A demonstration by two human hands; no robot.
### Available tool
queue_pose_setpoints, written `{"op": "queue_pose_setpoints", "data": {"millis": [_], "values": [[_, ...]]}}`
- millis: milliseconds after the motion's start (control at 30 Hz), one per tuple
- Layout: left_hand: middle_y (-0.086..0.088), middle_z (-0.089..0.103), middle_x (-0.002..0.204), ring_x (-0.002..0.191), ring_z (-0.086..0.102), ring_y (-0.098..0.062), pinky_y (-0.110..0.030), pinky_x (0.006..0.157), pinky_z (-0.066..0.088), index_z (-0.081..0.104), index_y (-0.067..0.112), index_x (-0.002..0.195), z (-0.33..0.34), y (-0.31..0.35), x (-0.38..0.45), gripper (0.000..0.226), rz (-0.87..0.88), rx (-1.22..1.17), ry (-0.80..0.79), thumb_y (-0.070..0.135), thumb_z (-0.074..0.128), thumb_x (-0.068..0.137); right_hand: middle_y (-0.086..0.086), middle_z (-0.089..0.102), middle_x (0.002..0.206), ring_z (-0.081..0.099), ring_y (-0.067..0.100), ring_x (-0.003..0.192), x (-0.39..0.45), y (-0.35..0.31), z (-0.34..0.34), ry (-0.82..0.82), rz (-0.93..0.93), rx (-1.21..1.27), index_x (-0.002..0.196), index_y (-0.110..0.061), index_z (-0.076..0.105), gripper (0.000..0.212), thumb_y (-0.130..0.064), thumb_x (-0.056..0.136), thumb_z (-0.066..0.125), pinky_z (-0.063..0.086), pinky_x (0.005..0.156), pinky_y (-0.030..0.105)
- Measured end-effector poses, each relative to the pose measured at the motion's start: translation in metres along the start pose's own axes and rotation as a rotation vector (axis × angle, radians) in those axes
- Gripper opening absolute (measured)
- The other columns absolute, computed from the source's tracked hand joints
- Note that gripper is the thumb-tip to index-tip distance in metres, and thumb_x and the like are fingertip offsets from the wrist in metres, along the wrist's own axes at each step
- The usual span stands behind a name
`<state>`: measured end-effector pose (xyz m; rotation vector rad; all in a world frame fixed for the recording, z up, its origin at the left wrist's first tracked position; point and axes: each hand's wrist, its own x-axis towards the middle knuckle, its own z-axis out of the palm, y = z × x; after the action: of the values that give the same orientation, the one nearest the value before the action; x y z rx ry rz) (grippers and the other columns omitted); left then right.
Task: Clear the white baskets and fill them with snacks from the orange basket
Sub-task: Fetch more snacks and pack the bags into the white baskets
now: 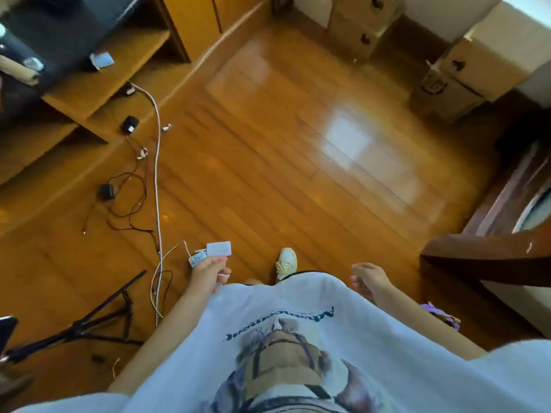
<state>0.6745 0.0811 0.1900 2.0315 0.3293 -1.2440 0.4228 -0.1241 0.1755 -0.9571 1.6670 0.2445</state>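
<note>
Left hand (208,271) grips small white packets (219,248); right hand (368,278) hangs loosely curled.

Glossy varnished wooden floor (283,162), matt brown cardboard boxes (465,73), soft white cotton T-shirt (298,338), smooth white plastic pack (219,248), dark polished wood table edge (489,254)
</note>
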Motion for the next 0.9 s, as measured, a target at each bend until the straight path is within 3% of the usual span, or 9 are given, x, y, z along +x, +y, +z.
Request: {"op": "queue_pose_setpoints", "data": {"millis": [167,267,333,433,467,567,700,767,900], "values": [[-0.007,0.059,0.079,0.053,0.051,-0.011,-0.01,0.031,0.032,0.057,0.006,0.115,-0.03,0.025,0.023,0.024,-0.217,-0.294,0.176,0.018,0.051,0.094,0.005,0.054,0.064,0.051,0.013,0.048,0.022,-0.136,0.035,-0.137,-0.171,-0.127,0.099,-0.01,0.053,0.007,-0.014,0.095,0.049,0.037,0.053,0.022],[-0.003,0.056,0.071,0.035,0.054,-0.002,-0.008,0.034,0.036,0.057,0.009,0.095,-0.045,0.036,0.038,0.011,-0.335,-0.399,0.242,0.017,0.05,0.094,0.003,0.057,0.068,0.054,0.015,0.059,0.03,-0.206,0.057,-0.206,-0.243,-0.154,0.1,-0.011,0.054,0.008,-0.015,0.095,0.049,0.041,0.059,0.025],[0.0,0.06,0.059,0.041,0.057,-0.003,-0.011,0.046,0.046,0.054,0.009,0.077,-0.054,0.047,0.053,0.019,-0.39,-0.437,0.258,0.017,0.049,0.094,0.004,0.057,0.07,0.055,0.016,0.061,0.037,-0.246,0.07,-0.245,-0.271,-0.163,0.102,-0.01,0.054,0.011,-0.016,0.095,0.049,0.042,0.06,0.025],[0.0,0.057,0.04,0.024,0.047,-0.006,-0.014,0.032,0.036,0.049,0.009,0.068,-0.068,0.079,0.086,0.029,-0.42,-0.496,0.242,0.016,0.046,0.096,0.004,0.059,0.072,0.056,0.016,0.064,0.052,-0.299,0.087,-0.263,-0.282,-0.176,0.102,-0.01,0.055,0.012,-0.018,0.095,0.049,0.044,0.063,0.027],[0.001,0.055,0.038,0.026,0.048,-0.008,-0.018,0.036,0.037,0.048,0.009,0.067,-0.071,0.094,0.098,0.03,-0.42,-0.494,0.227,0.017,0.044,0.097,0.003,0.059,0.072,0.056,0.016,0.065,0.057,-0.314,0.091,-0.263,-0.273,-0.174,0.102,-0.011,0.055,0.011,-0.018,0.095,0.049,0.044,0.063,0.027],[-0.003,0.056,0.048,0.049,0.047,-0.015,-0.023,0.049,0.032,0.05,0.009,0.068,-0.082,0.154,0.135,0.031,-0.397,-0.458,0.203,0.019,0.045,0.097,0.004,0.059,0.071,0.055,0.017,0.062,0.072,-0.355,0.096,-0.217,-0.211,-0.129,0.099,-0.012,0.056,0.01,-0.017,0.095,0.049,0.041,0.061,0.026],[-0.001,0.058,0.056,0.051,0.045,-0.014,-0.023,0.046,0.029,0.059,0.008,0.086,-0.086,0.258,0.175,0.015,-0.25,-0.267,0.177,0.018,0.05,0.094,0.008,0.057,0.07,0.054,0.019,0.056,0.086,-0.396,0.095,-0.149,-0.131,-0.017,0.1,-0.01,0.055,0.01,-0.012,0.094,0.047,0.038,0.054,0.025],[-0.001,0.059,0.071,0.059,0.047,-0.013,-0.022,0.05,0.032,0.058,0.015,0.1,-0.083,0.315,0.194,0.011,-0.132,-0.188,0.152,0.017,0.048,0.095,0.009,0.057,0.069,0.056,0.017,0.051,0.094,-0.412,0.092,-0.102,-0.09,0.024,0.099,-0.009,0.055,0.009,-0.011,0.094,0.048,0.04,0.053,0.026],[0.003,0.062,0.082,0.074,0.055,-0.012,-0.021,0.059,0.043,0.058,0.022,0.102,-0.067,0.413,0.22,0.013,0.028,-0.027,0.032,0.023,0.047,0.096,0.008,0.06,0.059,0.057,0.014,0.042,0.11,-0.437,0.081,-0.006,0.006,0.049,0.105,-0.005,0.057,0.014,-0.01,0.093,0.05,0.042,0.053,0.027]]}}
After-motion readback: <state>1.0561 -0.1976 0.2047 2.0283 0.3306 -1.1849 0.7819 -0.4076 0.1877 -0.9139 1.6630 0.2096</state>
